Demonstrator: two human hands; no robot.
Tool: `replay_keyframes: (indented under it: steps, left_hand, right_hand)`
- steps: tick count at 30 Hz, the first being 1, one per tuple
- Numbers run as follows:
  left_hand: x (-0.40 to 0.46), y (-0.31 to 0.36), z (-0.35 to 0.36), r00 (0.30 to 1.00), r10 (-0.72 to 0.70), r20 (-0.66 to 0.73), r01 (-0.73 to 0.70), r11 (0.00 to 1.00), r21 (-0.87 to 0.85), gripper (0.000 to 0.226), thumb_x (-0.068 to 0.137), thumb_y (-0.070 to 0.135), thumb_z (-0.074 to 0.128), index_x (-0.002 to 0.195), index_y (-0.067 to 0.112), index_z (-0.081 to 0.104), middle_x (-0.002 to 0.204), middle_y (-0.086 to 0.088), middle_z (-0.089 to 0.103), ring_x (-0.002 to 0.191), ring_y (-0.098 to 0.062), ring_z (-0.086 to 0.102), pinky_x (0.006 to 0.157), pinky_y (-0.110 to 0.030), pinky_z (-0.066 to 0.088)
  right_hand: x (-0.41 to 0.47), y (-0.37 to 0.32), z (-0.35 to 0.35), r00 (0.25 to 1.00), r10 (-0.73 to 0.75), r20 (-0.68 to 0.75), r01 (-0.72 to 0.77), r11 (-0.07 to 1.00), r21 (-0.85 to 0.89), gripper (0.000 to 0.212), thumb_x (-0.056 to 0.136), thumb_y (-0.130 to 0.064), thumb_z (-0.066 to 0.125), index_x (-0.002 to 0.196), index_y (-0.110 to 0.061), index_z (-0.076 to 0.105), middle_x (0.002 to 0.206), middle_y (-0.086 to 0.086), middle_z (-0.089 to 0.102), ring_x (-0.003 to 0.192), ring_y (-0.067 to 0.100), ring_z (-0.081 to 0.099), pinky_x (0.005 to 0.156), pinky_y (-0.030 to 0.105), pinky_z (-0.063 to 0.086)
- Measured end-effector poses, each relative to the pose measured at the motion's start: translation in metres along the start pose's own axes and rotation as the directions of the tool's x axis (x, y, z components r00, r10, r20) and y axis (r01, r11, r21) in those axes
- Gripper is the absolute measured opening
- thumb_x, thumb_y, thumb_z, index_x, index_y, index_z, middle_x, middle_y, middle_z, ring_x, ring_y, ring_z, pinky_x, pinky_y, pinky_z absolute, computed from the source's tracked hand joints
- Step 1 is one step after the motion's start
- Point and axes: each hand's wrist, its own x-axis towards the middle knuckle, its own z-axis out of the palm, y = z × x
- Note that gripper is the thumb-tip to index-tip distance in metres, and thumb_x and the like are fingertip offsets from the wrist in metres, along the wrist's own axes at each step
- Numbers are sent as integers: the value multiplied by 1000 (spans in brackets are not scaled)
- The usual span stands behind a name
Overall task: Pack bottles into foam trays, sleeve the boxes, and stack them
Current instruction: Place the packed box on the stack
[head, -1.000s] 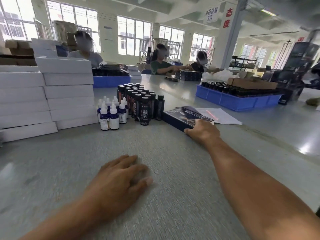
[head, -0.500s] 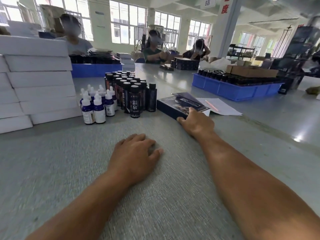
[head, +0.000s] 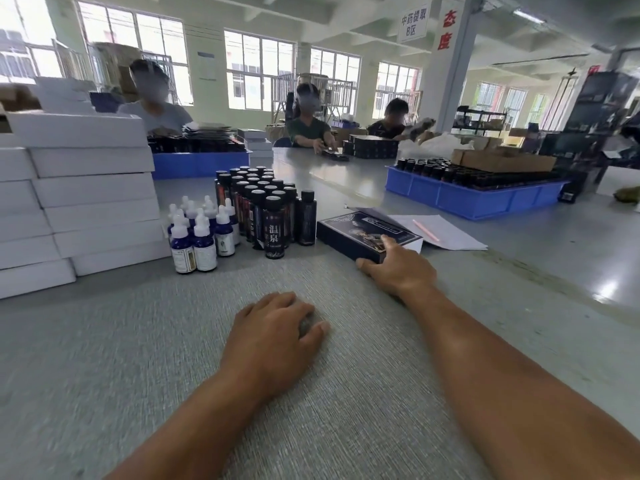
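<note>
Now the right hand [head: 398, 268] grips the near corner of a dark printed box [head: 363, 233] that lies flat on the grey table [head: 138, 341], thumb against its front edge and fingers curled over the top. The left hand [head: 273, 337] rests palm down on the table nearer the person, fingers loosely bent, holding nothing. Just left of the box stands a cluster of tall dark bottles [head: 266, 209], with small blue dropper bottles [head: 201, 233] beside them. Stacked white boxes [head: 93, 202] fill the far left. White papers [head: 446, 233] lie just behind the box, and a blue crate [head: 467, 199] of dark bottles sits farther back.
</note>
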Motion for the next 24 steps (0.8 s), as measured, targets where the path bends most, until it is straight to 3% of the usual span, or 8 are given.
replay_keyframes:
  steps: [3, 6, 9, 12, 15, 18, 21, 24]
  left_hand:
    - [-1, 0, 0, 1000, 7, -6, -7, 1000, -4, 56, 93, 67, 35, 138, 36, 50, 149, 13, 42, 139, -9, 31, 116, -38, 25]
    - [-1, -1, 0, 1000, 13, -18, -13, 1000, -11, 56, 93, 67, 34, 138, 37, 50, 147, 15, 42, 138, -8, 32, 116, -36, 25]
    - [0, -2, 1, 999, 20, -32, -21, 1000, -18, 55, 93, 67, 33, 136, 38, 50, 144, 19, 43, 136, -6, 32, 115, -34, 25]
    - [0, -3, 5, 998, 10, -68, -12, 1000, -28, 54, 91, 68, 32, 134, 41, 50, 143, 25, 40, 136, -1, 27, 114, -29, 21]
    - [3, -3, 8, 997, -34, -64, 33, 999, -28, 54, 90, 71, 32, 136, 46, 45, 150, 29, 28, 141, 1, 17, 116, -29, 13]
    - [7, -2, 8, 995, -64, -72, 63, 998, -15, 55, 87, 74, 34, 135, 50, 42, 151, 31, 23, 142, 3, 13, 117, -30, 11]
    - [8, -2, 7, 994, -80, -74, 80, 997, -13, 55, 84, 76, 35, 133, 52, 43, 147, 35, 24, 140, 5, 14, 116, -31, 13]
    - [8, -3, 8, 995, -77, -70, 77, 997, 1, 56, 84, 76, 34, 132, 51, 44, 147, 35, 24, 140, 5, 14, 116, -31, 14]
  right_hand:
    - [5, 9, -9, 995, 96, -31, -78, 928, 365, 86, 82, -80, 44, 143, -19, 48, 127, 7, 65, 113, 28, 62, 91, 41, 50]
    - [24, 29, -18, 903, 429, -21, -285, 635, 718, 70, 89, -66, 52, 116, -4, 65, 88, 13, 69, 70, 27, 66, 64, 42, 59]
    - [47, 56, -25, 791, 602, 111, -405, 379, 832, 41, 89, -43, 67, 93, -2, 66, 67, 14, 64, 44, 24, 58, 42, 30, 48]
    - [77, 74, -32, 739, 632, 234, -487, 260, 834, 19, 86, -18, 70, 97, -4, 62, 90, 19, 66, 59, 31, 66, 45, 40, 58]
    - [105, 87, -32, 694, 676, 246, -522, 238, 819, 28, 84, -2, 68, 112, -1, 66, 99, 17, 63, 73, 34, 68, 60, 50, 62]
    - [131, 78, -22, 794, 555, 249, -469, 297, 832, 3, 92, -8, 62, 90, -7, 61, 94, 13, 62, 65, 22, 63, 52, 33, 58]
    - [147, 54, -22, 870, 396, 292, -445, 379, 811, 20, 92, -29, 68, 95, -11, 60, 90, 6, 62, 78, 21, 63, 56, 33, 52]
    - [151, 53, -20, 870, 460, 177, -407, 467, 785, 24, 89, -26, 70, 102, -6, 66, 80, 7, 61, 73, 22, 61, 60, 35, 51]
